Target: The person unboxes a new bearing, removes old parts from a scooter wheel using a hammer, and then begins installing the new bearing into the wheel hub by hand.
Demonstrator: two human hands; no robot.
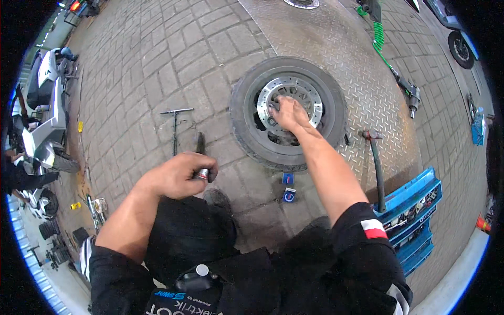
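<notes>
My left hand [187, 173] is closed around a small silver cylindrical metal piece [202, 174] below a dark elongated tool [200, 142] lying on the paving. My right hand [290, 115] reaches onto the wheel's hub, thumb and fingers partly bent and apart, covering part of it. The black-tyred wheel [323, 136] lies flat with its silver brake disc [315, 105] upward, partly on a steel tread plate [380, 94]. Two small blue boxes [288, 195] sit just below the tyre. A T-handle wrench [175, 128] lies to the left, a long-handled hammer [376, 168] to the right.
An air impact gun [412, 100] with a green coiled hose [378, 37] lies upper right. An open blue toolbox [409, 231] stands lower right. Scooters [50, 121] line the left, with another person's arm [13, 157] beside them. A motorcycle wheel [461, 50] stands far right.
</notes>
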